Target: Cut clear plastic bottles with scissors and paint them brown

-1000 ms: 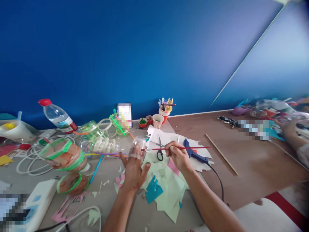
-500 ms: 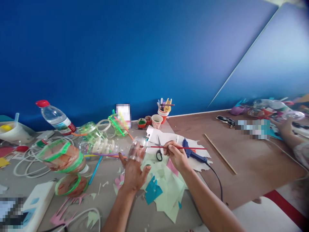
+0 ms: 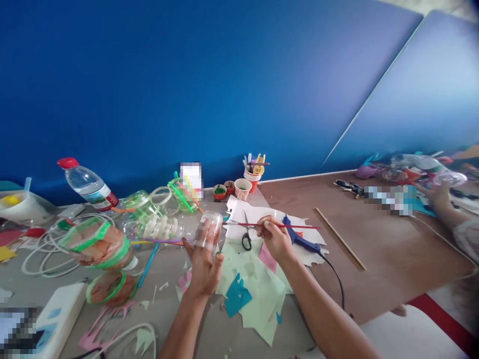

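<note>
My left hand (image 3: 203, 267) is raised over the table with its fingers pushed up inside a clear plastic bottle piece (image 3: 208, 229), which it holds up. My right hand (image 3: 274, 238) pinches a thin red-handled paintbrush (image 3: 288, 226) that lies level, its tip close to the right side of the plastic piece. Black-handled scissors (image 3: 246, 235) and a blue glue gun (image 3: 300, 239) rest on white paper under the brush. Pale green, pink and teal paper cut-outs (image 3: 258, 289) lie below both hands.
Painted brown and green bottle sections (image 3: 98, 244), a water bottle (image 3: 87, 184), straws and white cord crowd the left. Small paint cups (image 3: 243, 188) and a cup of brushes (image 3: 254, 172) stand by the blue wall. A wooden stick (image 3: 340, 238) lies right. Another person's hand (image 3: 440, 197) works at far right.
The brush tip has pulled back a little from the plastic piece. My left thumb has drawn in toward the fingers, and the plastic piece has shifted slightly left.
</note>
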Action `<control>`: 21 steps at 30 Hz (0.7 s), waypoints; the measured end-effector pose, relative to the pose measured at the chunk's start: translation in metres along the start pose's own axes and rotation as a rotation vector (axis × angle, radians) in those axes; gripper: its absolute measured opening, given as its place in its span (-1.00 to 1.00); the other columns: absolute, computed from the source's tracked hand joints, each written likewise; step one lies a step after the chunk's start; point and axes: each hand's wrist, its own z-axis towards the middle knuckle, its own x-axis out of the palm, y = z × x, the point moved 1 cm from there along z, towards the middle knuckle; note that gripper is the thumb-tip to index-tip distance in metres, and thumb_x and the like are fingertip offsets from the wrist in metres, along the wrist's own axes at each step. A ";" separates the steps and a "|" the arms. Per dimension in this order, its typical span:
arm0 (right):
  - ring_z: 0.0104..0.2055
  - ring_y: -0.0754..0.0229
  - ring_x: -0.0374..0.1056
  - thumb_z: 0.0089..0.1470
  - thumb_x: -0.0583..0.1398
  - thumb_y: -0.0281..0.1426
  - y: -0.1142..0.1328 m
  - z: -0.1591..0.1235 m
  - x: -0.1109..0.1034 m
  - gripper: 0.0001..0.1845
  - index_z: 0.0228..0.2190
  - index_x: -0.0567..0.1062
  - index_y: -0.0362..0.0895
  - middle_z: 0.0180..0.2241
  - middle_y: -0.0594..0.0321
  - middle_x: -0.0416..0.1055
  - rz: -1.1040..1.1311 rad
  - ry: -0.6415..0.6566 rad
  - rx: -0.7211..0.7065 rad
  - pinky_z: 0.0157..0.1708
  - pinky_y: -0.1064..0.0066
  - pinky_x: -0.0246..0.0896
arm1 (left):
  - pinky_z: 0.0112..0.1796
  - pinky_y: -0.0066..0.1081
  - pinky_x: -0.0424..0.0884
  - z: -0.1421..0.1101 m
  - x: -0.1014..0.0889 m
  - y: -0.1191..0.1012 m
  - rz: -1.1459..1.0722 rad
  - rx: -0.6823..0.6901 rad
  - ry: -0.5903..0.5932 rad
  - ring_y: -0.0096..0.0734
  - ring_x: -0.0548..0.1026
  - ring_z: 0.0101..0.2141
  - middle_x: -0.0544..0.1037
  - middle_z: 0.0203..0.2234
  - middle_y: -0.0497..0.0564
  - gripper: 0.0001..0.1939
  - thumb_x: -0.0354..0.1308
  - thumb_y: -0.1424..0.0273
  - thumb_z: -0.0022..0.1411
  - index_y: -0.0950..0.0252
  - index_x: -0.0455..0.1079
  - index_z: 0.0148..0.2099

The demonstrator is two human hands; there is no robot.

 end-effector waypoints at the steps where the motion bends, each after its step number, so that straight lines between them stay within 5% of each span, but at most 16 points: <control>1: -0.62 0.30 0.19 -0.05 0.20 -0.35 0.000 0.000 0.000 -0.86 -0.53 0.50 -0.15 -0.69 0.28 0.36 0.010 0.004 0.001 -0.59 0.45 -0.02 | 0.19 0.08 -0.54 0.000 0.000 0.000 -0.012 -0.003 0.001 -0.04 0.05 0.28 0.12 0.30 0.20 -0.30 -0.39 -0.06 0.30 0.16 0.11 0.30; 21: -0.61 0.26 0.22 -0.02 0.21 -0.29 0.002 -0.004 0.004 -0.83 -0.50 0.49 -0.14 -0.67 0.28 0.36 -0.012 0.071 0.003 -0.59 0.42 0.02 | 0.22 0.08 -0.43 -0.002 0.001 0.004 -0.100 -0.043 -0.022 -0.09 0.03 0.29 0.13 0.30 0.15 -0.32 -0.42 -0.05 0.30 0.10 0.00 0.34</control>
